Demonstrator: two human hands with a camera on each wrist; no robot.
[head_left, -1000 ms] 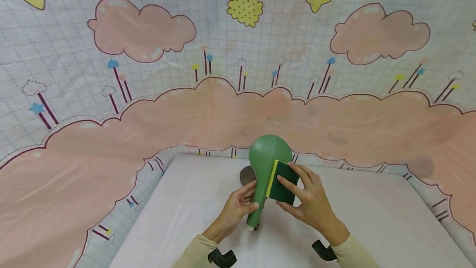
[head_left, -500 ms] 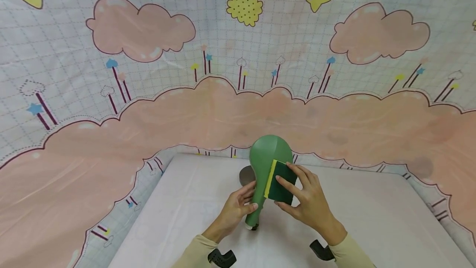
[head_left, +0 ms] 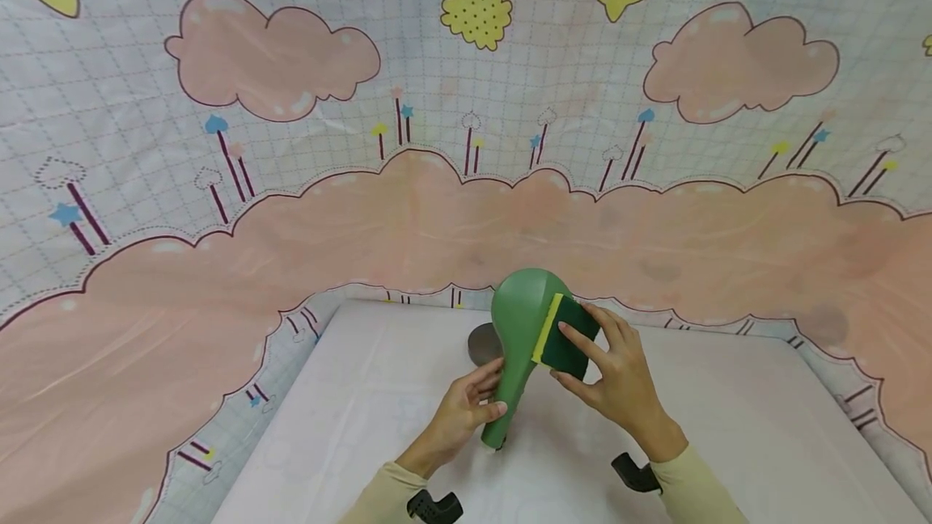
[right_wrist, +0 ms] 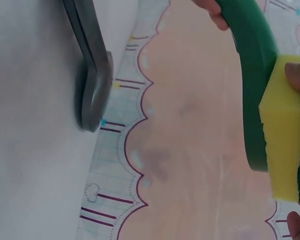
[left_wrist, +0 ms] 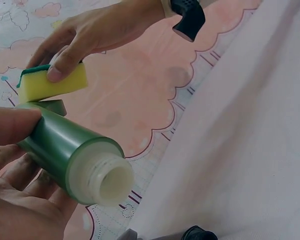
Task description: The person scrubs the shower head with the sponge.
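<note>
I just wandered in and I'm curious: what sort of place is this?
Possibly a small indoor filming setup, judging by the cloud-printed sheet behind a plain white tabletop and the black wrist-worn devices.

The green shower head (head_left: pixel 519 338) covers part of that grey disc (head_left: pixel 482 344), and the sponge (head_left: pixel 565 351) masks the shower head's flank! From the left wrist, the edge cuts the left hand (left_wrist: pixel 15 200); from the right, most of the right hand (head_left: pixel 619 382) sits off-frame, the grey handle (right_wrist: pixel 81 30) cropped up top.
</note>
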